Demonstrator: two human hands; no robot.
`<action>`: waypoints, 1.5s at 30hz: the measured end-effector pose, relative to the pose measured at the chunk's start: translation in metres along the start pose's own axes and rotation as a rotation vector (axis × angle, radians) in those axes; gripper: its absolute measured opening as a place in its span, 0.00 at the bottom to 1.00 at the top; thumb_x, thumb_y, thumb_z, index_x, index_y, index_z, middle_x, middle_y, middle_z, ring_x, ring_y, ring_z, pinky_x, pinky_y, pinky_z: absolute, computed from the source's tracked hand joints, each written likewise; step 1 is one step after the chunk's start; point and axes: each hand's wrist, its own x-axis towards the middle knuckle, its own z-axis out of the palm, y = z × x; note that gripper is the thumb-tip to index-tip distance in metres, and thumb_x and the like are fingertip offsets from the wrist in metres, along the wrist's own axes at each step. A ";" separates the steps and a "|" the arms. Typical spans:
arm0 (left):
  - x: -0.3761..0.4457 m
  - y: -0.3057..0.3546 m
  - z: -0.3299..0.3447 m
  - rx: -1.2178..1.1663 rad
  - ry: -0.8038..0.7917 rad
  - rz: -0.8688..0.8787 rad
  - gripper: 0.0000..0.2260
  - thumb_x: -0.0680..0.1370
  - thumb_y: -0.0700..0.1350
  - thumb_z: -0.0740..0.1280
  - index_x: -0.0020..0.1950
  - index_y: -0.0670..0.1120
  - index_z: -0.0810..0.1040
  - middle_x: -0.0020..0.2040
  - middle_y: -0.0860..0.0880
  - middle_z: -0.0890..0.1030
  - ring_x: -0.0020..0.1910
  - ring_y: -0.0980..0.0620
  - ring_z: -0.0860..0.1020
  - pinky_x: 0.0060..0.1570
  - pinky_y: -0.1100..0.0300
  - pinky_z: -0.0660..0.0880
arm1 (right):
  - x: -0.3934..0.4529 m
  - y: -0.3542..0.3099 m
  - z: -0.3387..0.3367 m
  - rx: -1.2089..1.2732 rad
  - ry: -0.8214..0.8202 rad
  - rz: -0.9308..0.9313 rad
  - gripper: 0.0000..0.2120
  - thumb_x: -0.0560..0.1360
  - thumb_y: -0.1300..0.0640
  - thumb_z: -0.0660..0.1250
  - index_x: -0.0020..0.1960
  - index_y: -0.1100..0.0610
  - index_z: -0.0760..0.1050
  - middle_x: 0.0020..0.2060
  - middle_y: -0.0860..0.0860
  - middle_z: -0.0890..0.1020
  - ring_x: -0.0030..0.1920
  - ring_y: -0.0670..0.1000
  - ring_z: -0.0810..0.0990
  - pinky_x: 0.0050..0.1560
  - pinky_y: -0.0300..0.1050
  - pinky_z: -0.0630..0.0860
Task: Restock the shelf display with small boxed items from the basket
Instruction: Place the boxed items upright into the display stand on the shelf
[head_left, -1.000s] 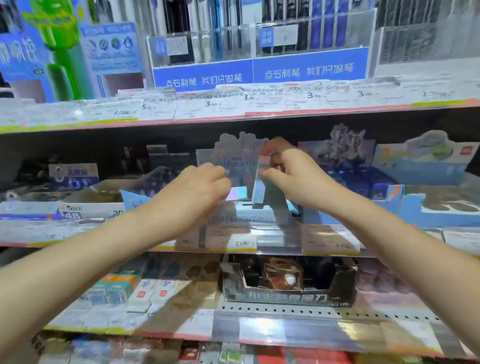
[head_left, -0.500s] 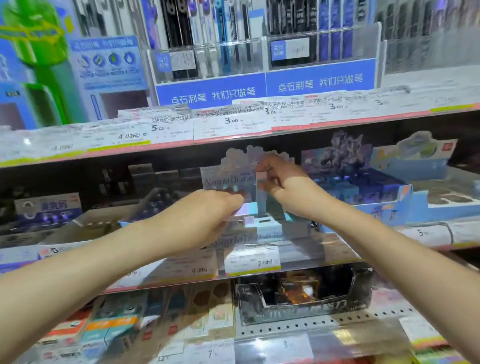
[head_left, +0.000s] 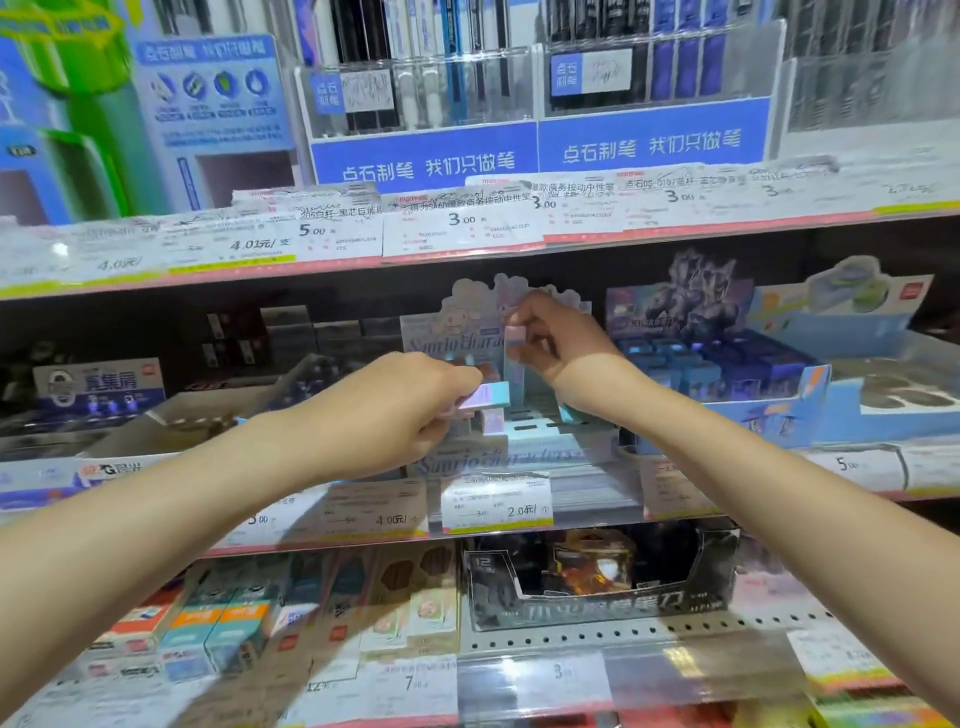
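Note:
A pastel cardboard display tray (head_left: 462, 460) with a cartoon header card stands on the middle shelf. My left hand (head_left: 384, 415) is closed around a small pink and teal box (head_left: 485, 397), held flat just above the tray's front left. My right hand (head_left: 558, 345) pinches a second small pastel box (head_left: 517, 353), upright, at the back of the tray in front of the header card. Another small box (head_left: 491, 420) stands inside the tray under my left hand. The basket is out of view.
A blue display (head_left: 737, 374) of small boxes stands right of the tray, an open grey box (head_left: 208, 415) to its left. Price labels (head_left: 496, 501) line the shelf edge. Pens fill the upper shelf; a black display box (head_left: 597, 608) sits below.
The view has tilted up. My right hand has raised its box toward the header card at the tray's back. My left hand stays over the tray's front with its box.

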 end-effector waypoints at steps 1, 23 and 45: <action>0.000 -0.001 0.001 0.002 0.005 0.000 0.20 0.73 0.35 0.61 0.32 0.53 0.55 0.27 0.53 0.63 0.28 0.54 0.64 0.29 0.58 0.60 | -0.001 0.000 0.000 0.008 -0.006 -0.002 0.08 0.75 0.66 0.62 0.53 0.58 0.72 0.50 0.58 0.79 0.45 0.53 0.75 0.42 0.31 0.68; -0.003 0.002 0.003 0.026 0.003 -0.070 0.14 0.73 0.35 0.62 0.33 0.48 0.59 0.28 0.51 0.64 0.28 0.54 0.64 0.29 0.65 0.58 | -0.004 -0.003 -0.017 -0.325 -0.148 -0.093 0.15 0.77 0.66 0.58 0.60 0.61 0.76 0.61 0.57 0.76 0.63 0.57 0.73 0.49 0.32 0.62; -0.010 0.055 0.002 -0.347 0.312 -0.134 0.08 0.75 0.46 0.60 0.38 0.45 0.71 0.31 0.55 0.70 0.30 0.56 0.66 0.32 0.61 0.63 | -0.030 -0.019 -0.003 0.393 0.297 -0.039 0.15 0.71 0.72 0.57 0.50 0.58 0.75 0.37 0.46 0.76 0.39 0.48 0.73 0.38 0.28 0.68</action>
